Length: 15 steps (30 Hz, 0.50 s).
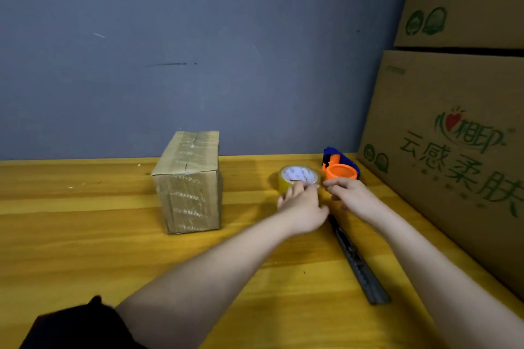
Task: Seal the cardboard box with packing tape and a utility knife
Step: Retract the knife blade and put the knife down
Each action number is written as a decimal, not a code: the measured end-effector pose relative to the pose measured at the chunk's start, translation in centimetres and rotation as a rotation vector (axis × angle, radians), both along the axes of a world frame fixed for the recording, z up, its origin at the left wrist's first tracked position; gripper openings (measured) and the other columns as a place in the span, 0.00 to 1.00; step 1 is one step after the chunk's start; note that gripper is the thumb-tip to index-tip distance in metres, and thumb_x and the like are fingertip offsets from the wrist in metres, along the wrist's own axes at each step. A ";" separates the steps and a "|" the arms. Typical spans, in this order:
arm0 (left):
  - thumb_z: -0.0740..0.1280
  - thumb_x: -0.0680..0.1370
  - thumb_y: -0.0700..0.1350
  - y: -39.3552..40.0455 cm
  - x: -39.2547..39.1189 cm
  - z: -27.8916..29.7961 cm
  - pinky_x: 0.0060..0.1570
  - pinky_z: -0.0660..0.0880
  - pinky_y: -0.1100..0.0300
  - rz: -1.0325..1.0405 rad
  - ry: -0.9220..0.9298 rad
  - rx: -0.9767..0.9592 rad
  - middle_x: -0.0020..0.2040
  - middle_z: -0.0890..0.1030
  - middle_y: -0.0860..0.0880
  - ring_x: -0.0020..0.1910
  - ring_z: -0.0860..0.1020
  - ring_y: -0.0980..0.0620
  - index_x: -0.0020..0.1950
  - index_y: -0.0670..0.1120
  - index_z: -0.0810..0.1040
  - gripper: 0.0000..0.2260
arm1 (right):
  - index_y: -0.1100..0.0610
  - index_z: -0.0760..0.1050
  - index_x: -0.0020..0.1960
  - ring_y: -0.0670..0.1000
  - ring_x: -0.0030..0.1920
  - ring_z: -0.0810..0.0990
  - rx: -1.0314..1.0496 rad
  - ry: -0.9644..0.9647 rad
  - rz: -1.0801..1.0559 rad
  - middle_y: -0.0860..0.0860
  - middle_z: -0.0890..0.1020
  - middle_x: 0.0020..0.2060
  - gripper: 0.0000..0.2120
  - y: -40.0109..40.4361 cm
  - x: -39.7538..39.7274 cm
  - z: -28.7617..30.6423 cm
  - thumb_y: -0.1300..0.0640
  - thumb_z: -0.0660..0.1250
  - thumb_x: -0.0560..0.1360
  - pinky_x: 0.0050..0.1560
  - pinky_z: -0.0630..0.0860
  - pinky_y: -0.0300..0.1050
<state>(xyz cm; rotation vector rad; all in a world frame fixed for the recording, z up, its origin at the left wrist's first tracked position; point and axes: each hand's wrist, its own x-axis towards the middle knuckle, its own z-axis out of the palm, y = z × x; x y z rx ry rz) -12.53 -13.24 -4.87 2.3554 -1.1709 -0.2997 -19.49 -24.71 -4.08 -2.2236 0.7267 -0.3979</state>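
Observation:
A small cardboard box [188, 181], wrapped in strips of clear tape, stands upright on the yellow wooden table [85, 221]. To its right a roll of clear packing tape [295, 173] lies flat. My left hand [302, 207] reaches over to it, and its straight fingers touch the roll's near edge. Beside it, my right hand [351, 195] points its fingertips at the roll's right side, just in front of an orange and blue tape dispenser [340, 168]. A dark utility knife [357, 261] lies on the table under and between my forearms.
Two large printed cartons [453, 127] are stacked along the table's right edge, close to my right arm. A grey-blue wall [198, 51] runs behind the table. Bare tabletop lies left of and in front of the small box.

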 end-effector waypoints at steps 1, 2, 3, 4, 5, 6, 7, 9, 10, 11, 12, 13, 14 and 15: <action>0.60 0.78 0.50 0.6 -0.6 -0.1 0.71 0.58 0.50 -0.005 0.153 -0.042 0.75 0.60 0.44 0.73 0.60 0.44 0.74 0.49 0.60 0.25 | 0.59 0.76 0.63 0.51 0.56 0.76 -0.032 0.004 0.006 0.55 0.78 0.62 0.15 0.2 -0.6 0.1 0.59 0.59 0.79 0.50 0.73 0.42; 0.61 0.78 0.49 1.1 -1.2 -0.2 0.71 0.60 0.52 -0.016 0.318 -0.108 0.74 0.61 0.43 0.72 0.62 0.45 0.74 0.48 0.61 0.25 | 0.59 0.77 0.61 0.49 0.53 0.76 -0.053 0.009 0.008 0.55 0.80 0.59 0.13 0.4 -1.3 0.0 0.59 0.60 0.78 0.44 0.72 0.39; 0.62 0.78 0.48 1.8 -1.8 -0.3 0.69 0.63 0.55 -0.029 0.461 -0.180 0.73 0.64 0.43 0.70 0.66 0.47 0.73 0.47 0.63 0.24 | 0.58 0.78 0.59 0.49 0.50 0.76 -0.072 0.022 0.005 0.55 0.80 0.58 0.12 0.6 -2.1 -0.1 0.58 0.61 0.78 0.40 0.70 0.37; 0.62 0.78 0.46 2.5 -2.5 -0.4 0.64 0.66 0.58 -0.038 0.566 -0.228 0.70 0.68 0.44 0.65 0.69 0.49 0.73 0.46 0.64 0.23 | 0.56 0.78 0.57 0.49 0.49 0.76 -0.097 0.045 -0.009 0.54 0.81 0.56 0.12 0.7 -2.7 -0.3 0.57 0.62 0.77 0.39 0.71 0.38; 0.62 0.78 0.45 3.1 -3.2 -0.5 0.58 0.68 0.59 -0.035 0.645 -0.249 0.66 0.71 0.46 0.60 0.70 0.51 0.72 0.45 0.64 0.22 | 0.54 0.79 0.56 0.50 0.49 0.77 -0.142 0.089 -0.034 0.53 0.82 0.56 0.11 0.8 -3.3 -0.5 0.54 0.63 0.77 0.42 0.73 0.41; 0.62 0.79 0.44 3.6 -3.9 -0.7 0.52 0.69 0.59 -0.020 0.721 -0.262 0.61 0.72 0.48 0.58 0.70 0.52 0.72 0.45 0.64 0.22 | 0.53 0.79 0.56 0.51 0.50 0.78 -0.202 0.153 -0.067 0.52 0.82 0.56 0.11 1.0 -3.9 -0.6 0.52 0.63 0.76 0.47 0.76 0.45; 0.61 0.79 0.44 3.9 -4.5 -1.0 0.50 0.70 0.58 0.001 0.804 -0.276 0.59 0.71 0.49 0.57 0.70 0.52 0.71 0.45 0.64 0.21 | 0.51 0.78 0.56 0.53 0.53 0.78 -0.262 0.224 -0.102 0.52 0.81 0.57 0.13 1.3 -4.5 -0.7 0.49 0.64 0.75 0.52 0.76 0.47; 0.62 0.78 0.45 4.2 -5.5 -1.4 0.49 0.72 0.57 0.049 0.959 -0.299 0.58 0.70 0.49 0.58 0.70 0.52 0.69 0.47 0.64 0.19 | 0.50 0.76 0.59 0.55 0.59 0.77 -0.347 0.349 -0.161 0.52 0.79 0.59 0.18 1.9 -5.5 -0.9 0.43 0.64 0.73 0.56 0.75 0.48; 0.62 0.78 0.45 4.3 -5.9 -1.5 0.48 0.73 0.57 0.068 1.016 -0.319 0.58 0.70 0.49 0.58 0.70 0.52 0.66 0.49 0.65 0.17 | 0.49 0.74 0.60 0.55 0.60 0.77 -0.375 0.409 -0.176 0.52 0.78 0.60 0.20 2.3 -5.8 -0.9 0.40 0.63 0.73 0.55 0.74 0.47; 0.62 0.78 0.45 4.4 -6.3 -1.6 0.46 0.73 0.58 0.087 1.051 -0.339 0.58 0.70 0.49 0.57 0.70 0.52 0.62 0.50 0.66 0.14 | 0.49 0.74 0.59 0.56 0.60 0.76 -0.397 0.473 -0.179 0.52 0.77 0.60 0.22 2.8 -6.1 -1.0 0.38 0.63 0.72 0.53 0.73 0.47; 0.63 0.77 0.46 4.4 -6.7 -1.6 0.44 0.73 0.59 0.100 1.073 -0.354 0.59 0.70 0.49 0.58 0.70 0.51 0.60 0.50 0.66 0.13 | 0.49 0.73 0.59 0.56 0.60 0.77 -0.414 0.534 -0.173 0.52 0.77 0.60 0.23 3.3 -6.2 -1.1 0.36 0.63 0.71 0.53 0.73 0.47; 0.63 0.77 0.46 4.3 -7.0 -1.7 0.43 0.73 0.60 0.108 1.085 -0.365 0.61 0.71 0.48 0.60 0.70 0.51 0.61 0.49 0.66 0.14 | 0.49 0.73 0.58 0.56 0.60 0.77 -0.430 0.583 -0.164 0.52 0.78 0.59 0.23 3.6 -6.3 -1.3 0.35 0.62 0.70 0.53 0.73 0.47; 0.63 0.77 0.46 4.2 -7.2 -1.8 0.44 0.73 0.60 0.114 1.090 -0.369 0.64 0.71 0.47 0.63 0.70 0.50 0.64 0.48 0.66 0.16 | 0.50 0.72 0.57 0.56 0.59 0.77 -0.442 0.617 -0.160 0.53 0.78 0.59 0.23 3.9 -6.3 -1.6 0.35 0.62 0.70 0.53 0.74 0.47; 0.63 0.77 0.46 4.0 -7.4 -1.8 0.46 0.72 0.59 0.119 1.089 -0.374 0.67 0.71 0.47 0.65 0.69 0.49 0.66 0.47 0.66 0.18 | 0.51 0.72 0.57 0.57 0.59 0.77 -0.454 0.636 -0.165 0.53 0.79 0.58 0.24 4.1 -6.3 -1.8 0.35 0.61 0.70 0.53 0.74 0.47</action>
